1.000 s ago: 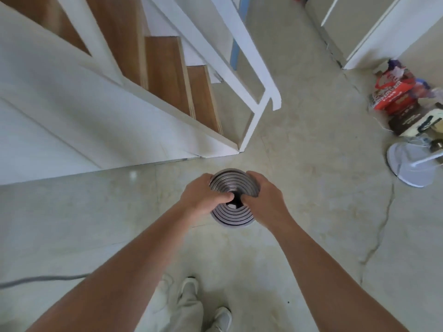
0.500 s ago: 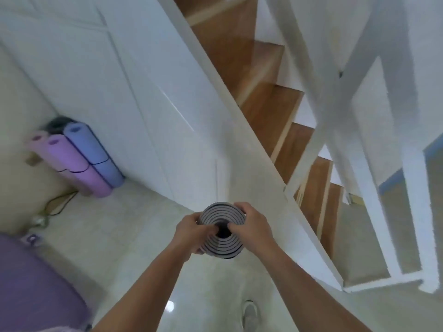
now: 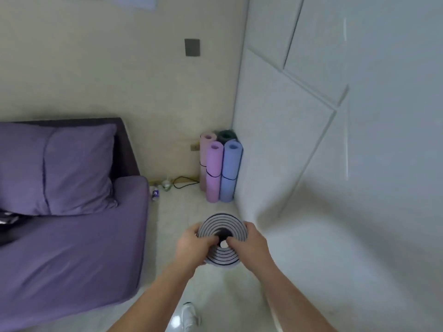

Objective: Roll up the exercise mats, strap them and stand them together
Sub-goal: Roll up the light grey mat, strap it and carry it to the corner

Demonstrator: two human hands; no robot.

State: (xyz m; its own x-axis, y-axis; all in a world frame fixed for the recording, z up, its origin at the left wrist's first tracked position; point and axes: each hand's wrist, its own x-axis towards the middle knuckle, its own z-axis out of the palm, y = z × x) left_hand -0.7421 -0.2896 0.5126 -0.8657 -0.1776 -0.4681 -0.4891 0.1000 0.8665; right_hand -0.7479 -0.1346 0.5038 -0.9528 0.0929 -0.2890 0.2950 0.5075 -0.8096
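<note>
The rolled mat (image 3: 222, 223) sits at lower centre of the frame, its spiral end facing up at me, well apart from the corner. At the left the purple sofa (image 3: 72, 236) juts out, so I should carry the roll past it without brushing. My left hand (image 3: 193, 246) wraps the roll's left side, fingers curled round it and thumb laid over the spiral toward the core. Above centre the standing mats (image 3: 221, 168) are packed in the corner, black straps showing on three. I judge the free spot is the floor in front of them, so I should lower the roll straight down, upright, against them. My right hand (image 3: 250, 245) clasps the right side likewise — firm pressure from both should stop the coil loosening. At the right, the white panel wall (image 3: 311, 144) can take any lean. Whether my roll has a strap, I cannot tell.
</note>
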